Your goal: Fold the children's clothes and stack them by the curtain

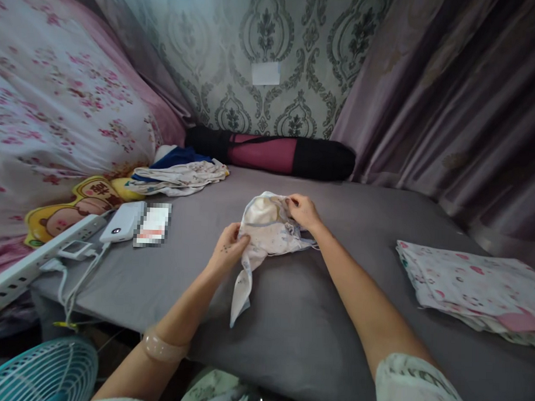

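A small white printed garment (270, 233) with pale blue edging is held just over the grey bed surface, its exact kind unclear. My left hand (231, 246) pinches its left edge between thumb and fingers. At the upper right edge, my right hand (303, 210) grips the cloth with closed fingertips. Between the hands the top gapes, showing a cream inner side. A narrow pointed strip of the cloth hangs down below my left hand, and thin ties lie near the right side.
Folded printed cloth (470, 283) lies at right. On the left are a power strip (41, 257), a white power bank (124, 222) with cables, a cushion (69, 211) and piled clothes (180, 174). A long black-and-maroon bag (264, 153) lines the wall; a fan (42, 371) stands lower left.
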`<state>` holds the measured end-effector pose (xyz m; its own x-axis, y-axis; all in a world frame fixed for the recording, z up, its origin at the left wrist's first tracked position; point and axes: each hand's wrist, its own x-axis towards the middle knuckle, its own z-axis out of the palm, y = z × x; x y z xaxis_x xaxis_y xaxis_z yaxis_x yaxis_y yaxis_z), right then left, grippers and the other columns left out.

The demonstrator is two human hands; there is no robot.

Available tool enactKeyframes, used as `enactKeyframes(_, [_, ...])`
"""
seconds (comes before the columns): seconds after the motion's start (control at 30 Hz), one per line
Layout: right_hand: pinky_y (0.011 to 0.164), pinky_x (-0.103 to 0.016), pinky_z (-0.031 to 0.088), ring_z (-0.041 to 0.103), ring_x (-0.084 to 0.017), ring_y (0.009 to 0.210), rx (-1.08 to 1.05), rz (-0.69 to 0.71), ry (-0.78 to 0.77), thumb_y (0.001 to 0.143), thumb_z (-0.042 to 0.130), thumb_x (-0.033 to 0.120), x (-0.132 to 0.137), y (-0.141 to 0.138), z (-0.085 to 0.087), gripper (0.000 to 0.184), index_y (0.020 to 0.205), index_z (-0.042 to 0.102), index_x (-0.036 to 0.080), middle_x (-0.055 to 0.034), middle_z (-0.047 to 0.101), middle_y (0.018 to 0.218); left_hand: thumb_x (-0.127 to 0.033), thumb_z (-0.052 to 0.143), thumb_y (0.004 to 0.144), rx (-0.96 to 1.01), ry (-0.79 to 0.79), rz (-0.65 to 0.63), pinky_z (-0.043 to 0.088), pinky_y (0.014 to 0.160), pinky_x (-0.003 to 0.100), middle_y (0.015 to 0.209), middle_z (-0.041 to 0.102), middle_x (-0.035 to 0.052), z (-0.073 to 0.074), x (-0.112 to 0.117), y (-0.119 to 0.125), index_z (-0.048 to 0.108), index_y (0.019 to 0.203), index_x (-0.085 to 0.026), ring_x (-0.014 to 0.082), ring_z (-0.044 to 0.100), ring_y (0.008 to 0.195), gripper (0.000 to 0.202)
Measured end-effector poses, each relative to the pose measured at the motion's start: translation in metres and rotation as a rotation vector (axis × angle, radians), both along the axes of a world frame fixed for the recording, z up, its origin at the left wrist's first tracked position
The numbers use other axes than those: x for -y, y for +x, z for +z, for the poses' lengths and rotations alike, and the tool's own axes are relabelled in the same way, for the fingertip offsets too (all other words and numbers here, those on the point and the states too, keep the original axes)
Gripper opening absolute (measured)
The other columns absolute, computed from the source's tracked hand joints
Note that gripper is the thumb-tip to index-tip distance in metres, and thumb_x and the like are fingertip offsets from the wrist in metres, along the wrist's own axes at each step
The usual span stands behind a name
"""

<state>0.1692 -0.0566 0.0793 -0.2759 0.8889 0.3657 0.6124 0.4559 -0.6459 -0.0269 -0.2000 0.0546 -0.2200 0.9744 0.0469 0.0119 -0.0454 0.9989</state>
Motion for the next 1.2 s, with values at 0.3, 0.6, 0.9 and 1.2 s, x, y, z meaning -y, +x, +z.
enactKeyframes(0.3, [0.073, -0.030, 0.045, 0.062, -0.018, 0.079, -0.126, -0.074, 0.211, 0.086, 0.047, 0.024, 0.021, 0.070, 0.054, 0.026, 0.096, 0.069, 0.014, -0.0074, 0.071, 0.090, -0.040, 0.081, 0.061, -0.087, 0.156, 0.067, 0.042, 0.055, 0.025, 0.068, 0.063, -0.0012, 0.044, -0.019, -0.027, 0.063, 0.076, -0.020, 0.0138, 0.057, 0.060, 0.030])
enactKeyframes(0.6, [0.055, -0.028, 0.038, 0.051, -0.015, 0.058, -0.158, -0.149, -0.028, 0.080, 0.050, 0.032, 0.096, 0.104, 0.112, 0.022, 0.079, 0.067, 0.019, -0.0003, 0.059, 0.064, -0.036, 0.071, 0.076, -0.235, 0.383, -0.037, 0.049, 0.065, 0.026, 0.085, 0.068, -0.0005, 0.119, -0.015, -0.042, 0.072, 0.093, -0.026, 0.0141, 0.059, 0.073, 0.020])
enactKeyframes(0.9, [0.064, -0.030, 0.045, 0.060, -0.019, 0.071, -0.190, 0.026, -0.416, 0.072, 0.065, 0.052, 0.087, 0.114, 0.075, 0.032, 0.077, 0.071, 0.021, -0.0027, 0.069, 0.075, -0.045, 0.072, 0.072, -0.367, 0.084, -0.357, 0.044, 0.057, 0.023, 0.082, 0.068, 0.0041, 0.079, -0.046, -0.027, 0.073, 0.094, -0.019, 0.0141, 0.059, 0.069, 0.034])
enactKeyframes(1.2, [0.064, -0.029, 0.045, 0.059, -0.017, 0.069, -0.022, 0.020, -0.229, 0.070, 0.066, 0.040, 0.063, 0.118, 0.036, 0.022, 0.072, 0.071, 0.020, -0.0033, 0.068, 0.077, -0.045, 0.076, 0.065, -0.339, 0.027, -0.350, 0.038, 0.050, 0.020, 0.065, 0.060, -0.0004, 0.054, -0.068, -0.022, 0.067, 0.080, -0.016, 0.0102, 0.053, 0.057, 0.034])
